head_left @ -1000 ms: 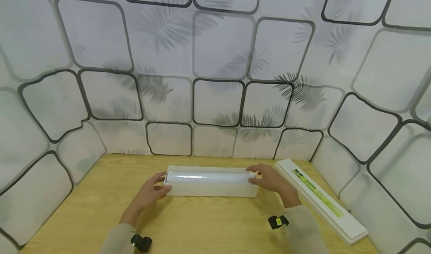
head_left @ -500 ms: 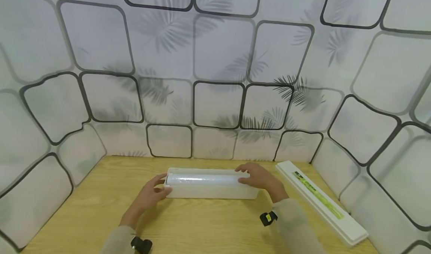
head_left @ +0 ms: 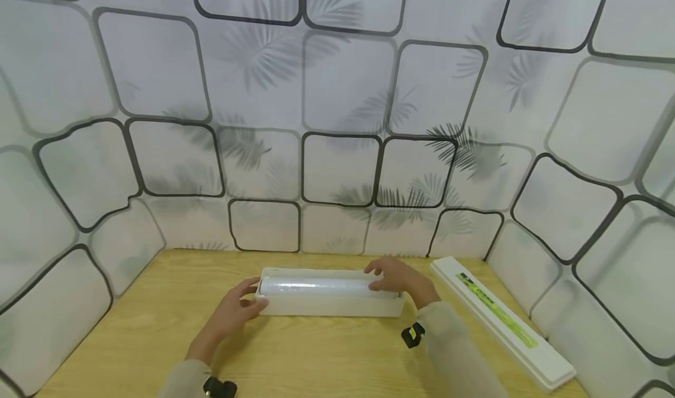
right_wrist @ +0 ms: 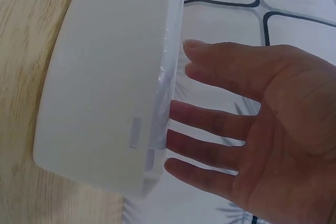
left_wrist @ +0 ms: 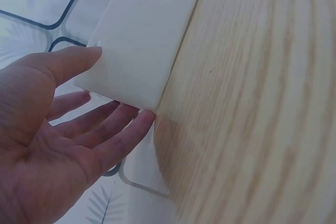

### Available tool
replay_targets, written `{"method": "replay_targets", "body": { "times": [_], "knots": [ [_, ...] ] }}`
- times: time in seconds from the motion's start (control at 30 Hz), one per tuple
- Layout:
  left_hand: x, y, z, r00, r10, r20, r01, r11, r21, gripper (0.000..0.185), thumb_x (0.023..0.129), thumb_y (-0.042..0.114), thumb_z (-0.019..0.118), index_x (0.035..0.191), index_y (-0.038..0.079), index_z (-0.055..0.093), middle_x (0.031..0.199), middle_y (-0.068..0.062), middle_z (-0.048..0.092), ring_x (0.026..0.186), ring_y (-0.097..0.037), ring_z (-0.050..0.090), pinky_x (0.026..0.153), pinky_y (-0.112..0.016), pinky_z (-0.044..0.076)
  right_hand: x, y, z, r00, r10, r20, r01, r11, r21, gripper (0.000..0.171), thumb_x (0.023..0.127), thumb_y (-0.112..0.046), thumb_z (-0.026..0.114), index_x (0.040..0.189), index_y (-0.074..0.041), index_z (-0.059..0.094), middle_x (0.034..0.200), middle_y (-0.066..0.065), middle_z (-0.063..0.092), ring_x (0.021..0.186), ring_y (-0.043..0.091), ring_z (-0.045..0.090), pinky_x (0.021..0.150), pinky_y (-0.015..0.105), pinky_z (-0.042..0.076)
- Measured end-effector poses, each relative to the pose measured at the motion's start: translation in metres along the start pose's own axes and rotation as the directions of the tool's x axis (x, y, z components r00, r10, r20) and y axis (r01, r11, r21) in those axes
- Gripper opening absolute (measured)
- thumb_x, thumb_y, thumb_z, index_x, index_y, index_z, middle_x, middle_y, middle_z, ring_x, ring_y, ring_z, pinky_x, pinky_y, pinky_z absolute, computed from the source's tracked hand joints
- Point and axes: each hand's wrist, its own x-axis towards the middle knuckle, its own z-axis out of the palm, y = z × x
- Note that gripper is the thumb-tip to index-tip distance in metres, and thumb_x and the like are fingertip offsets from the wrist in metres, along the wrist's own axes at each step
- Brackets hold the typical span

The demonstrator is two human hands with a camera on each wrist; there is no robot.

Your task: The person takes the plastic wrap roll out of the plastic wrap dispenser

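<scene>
Hands (head_left: 232, 311) at both ends of the tray (head_left: 327, 306).
Your open left hand touches its end; your right hand (head_left: 398, 278) rests open-fingered over the roll (head_left: 313, 285).

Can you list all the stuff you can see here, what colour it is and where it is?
Box: one, white, long, open, middle of the table.
Roll of wrap: one, clear and shiny, lying in the box.
Lid: one, white with a green strip, right side of the table.
Table: one, light wood.
Wall: white, dark rounded squares, leaf shadows.
Left hand: fingers straight, touching the box's left end.
Right hand: fingers straight, over the roll's right end.
</scene>
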Motion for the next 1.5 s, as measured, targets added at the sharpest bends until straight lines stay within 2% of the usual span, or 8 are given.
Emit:
{"method": "replay_targets", "body": {
  "times": [0.23,0.37,0.57,0.8,1.13,1.5],
  "knots": [
    [-0.001,0.002,0.000,1.000,0.011,0.012,-0.011,1.000,0.016,0.063,0.101,0.013,0.068,0.152,-0.007,0.038,0.146,-0.042,0.046,0.111,-0.041,0.070,0.083,-0.041,0.064,0.007,0.000,0.000,0.996,0.050,0.078,-0.051,0.999,0.016,0.038,0.092,-0.022,0.079,0.127,-0.011,0.070,0.125,0.014,0.070,0.115,0.032,0.066,0.094,0.048,0.056],
    [0.000,0.001,0.000,1.000,-0.004,0.004,0.004,1.000,0.014,0.063,0.100,0.014,0.068,0.153,-0.005,0.039,0.147,-0.041,0.047,0.111,-0.039,0.070,0.083,-0.039,0.064,0.011,-0.001,-0.002,0.987,0.081,0.137,-0.087,0.995,0.039,0.039,0.092,-0.023,0.080,0.129,-0.013,0.070,0.131,0.014,0.067,0.119,0.033,0.065,0.099,0.051,0.055],
    [0.002,-0.002,-0.001,1.000,0.002,0.002,-0.002,1.000,0.016,0.063,0.100,0.014,0.068,0.153,-0.004,0.039,0.147,-0.041,0.046,0.111,-0.039,0.070,0.083,-0.039,0.064,0.017,-0.003,-0.006,0.976,0.071,0.207,-0.077,0.997,0.022,0.039,0.092,-0.023,0.080,0.129,-0.014,0.071,0.137,0.015,0.064,0.123,0.035,0.063,0.103,0.052,0.054],
    [0.002,-0.002,-0.001,1.000,0.013,0.010,-0.013,1.000,0.022,0.063,0.100,0.016,0.069,0.152,-0.004,0.040,0.148,-0.040,0.047,0.111,-0.038,0.071,0.084,-0.039,0.064,0.024,-0.002,-0.006,0.969,0.108,0.224,-0.110,0.994,-0.004,0.043,0.088,-0.021,0.084,0.129,-0.016,0.071,0.137,0.013,0.065,0.124,0.034,0.064,0.104,0.050,0.054],
    [0.000,0.000,-0.001,1.000,0.017,0.017,-0.017,0.999,0.033,0.062,0.101,0.017,0.068,0.153,-0.003,0.040,0.148,-0.039,0.046,0.112,-0.040,0.070,0.085,-0.040,0.064,0.028,-0.006,0.001,0.955,0.133,0.266,-0.133,0.991,-0.019,0.050,0.090,-0.018,0.081,0.138,-0.017,0.066,0.146,0.013,0.059,0.135,0.035,0.057,0.112,0.052,0.049],
    [-0.001,0.002,-0.001,1.000,0.011,0.017,-0.012,0.999,0.031,0.063,0.101,0.017,0.068,0.153,-0.002,0.039,0.149,-0.039,0.046,0.113,-0.040,0.070,0.087,-0.043,0.064,0.029,-0.004,0.001,0.954,0.096,0.285,-0.103,0.995,0.010,0.053,0.092,-0.015,0.079,0.142,-0.015,0.064,0.151,0.014,0.057,0.139,0.038,0.053,0.115,0.052,0.046]
  ]
}}
